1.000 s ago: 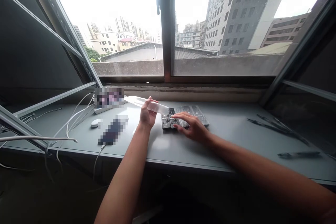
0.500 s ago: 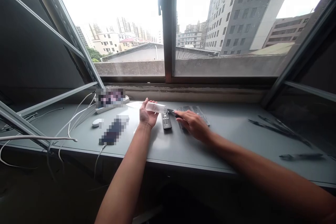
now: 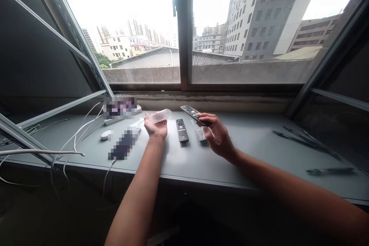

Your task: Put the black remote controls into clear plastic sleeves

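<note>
My left hand (image 3: pixel 155 128) is closed around a translucent, frosted remote cover (image 3: pixel 160 116), palm up over the table. A black remote control (image 3: pixel 192 112) with several buttons is gripped at its lower end by my right hand (image 3: pixel 216 132). It is tilted, its far end pointing up and left, apart from the cover. Between my hands, a second black remote control (image 3: pixel 182 130) lies face up on the table. Clear plastic packaging (image 3: pixel 201 132) lies beneath my right hand, which partly hides it.
On the left of the grey table (image 3: pixel 178 165) are a blurred-out phone-like thing (image 3: pixel 125 145), a small white rounded object (image 3: pixel 106 135), a white power strip (image 3: pixel 122 115) and loose white cables (image 3: pixel 82 128). Black strap-like items (image 3: pixel 305 142) lie at the right. Metal frame bars (image 3: pixel 83 38) slant beside the window.
My left hand has moved left with the cover. The remote in my right hand, earlier touching or close to the cover's right end, is now raised and clear of it, showing its buttons.
</note>
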`<state>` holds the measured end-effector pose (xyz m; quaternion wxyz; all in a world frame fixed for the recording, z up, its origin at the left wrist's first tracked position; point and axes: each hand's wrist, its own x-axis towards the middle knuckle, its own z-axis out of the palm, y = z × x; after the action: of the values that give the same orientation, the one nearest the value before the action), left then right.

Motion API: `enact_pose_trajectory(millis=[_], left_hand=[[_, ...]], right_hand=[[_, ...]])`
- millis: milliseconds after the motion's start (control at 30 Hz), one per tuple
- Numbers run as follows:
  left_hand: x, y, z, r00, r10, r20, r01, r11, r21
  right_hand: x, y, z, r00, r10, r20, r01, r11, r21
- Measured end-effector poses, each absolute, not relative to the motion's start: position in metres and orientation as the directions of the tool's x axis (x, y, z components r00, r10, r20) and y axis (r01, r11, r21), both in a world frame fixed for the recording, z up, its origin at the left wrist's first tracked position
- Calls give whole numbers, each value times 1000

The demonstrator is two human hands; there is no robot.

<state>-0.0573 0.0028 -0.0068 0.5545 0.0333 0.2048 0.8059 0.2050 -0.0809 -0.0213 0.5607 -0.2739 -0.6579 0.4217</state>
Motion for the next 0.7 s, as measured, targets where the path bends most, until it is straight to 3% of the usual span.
enact_pose_trajectory(millis=[100, 233, 333, 433, 533, 700], left_hand=[[-57, 4, -8, -381, 906, -185, -881, -295, 371], [-58, 5, -9, -380, 904, -197, -883, -290, 369], [-59, 5, -8, -371, 905, -209, -892, -285, 352], [-60, 5, -8, -376, 904, -204, -887, -287, 362], [-60, 5, -8, -386, 904, -181, -870, -292, 397], [-59, 5, -9, -369, 910, -190, -881, -277, 385]], right_hand=[[199, -79, -21, -99, 819, 566, -128, 553, -823], [197, -66, -22, -72, 943, 324, -292, 291, -911], [202, -56, -23, -176, 981, 85, -493, -14, -870], [206, -52, -21, -322, 945, -57, -599, -250, -761], [208, -56, -16, -483, 872, -77, -611, -399, -683], [209, -64, -11, -626, 776, -71, -533, -492, -688]])
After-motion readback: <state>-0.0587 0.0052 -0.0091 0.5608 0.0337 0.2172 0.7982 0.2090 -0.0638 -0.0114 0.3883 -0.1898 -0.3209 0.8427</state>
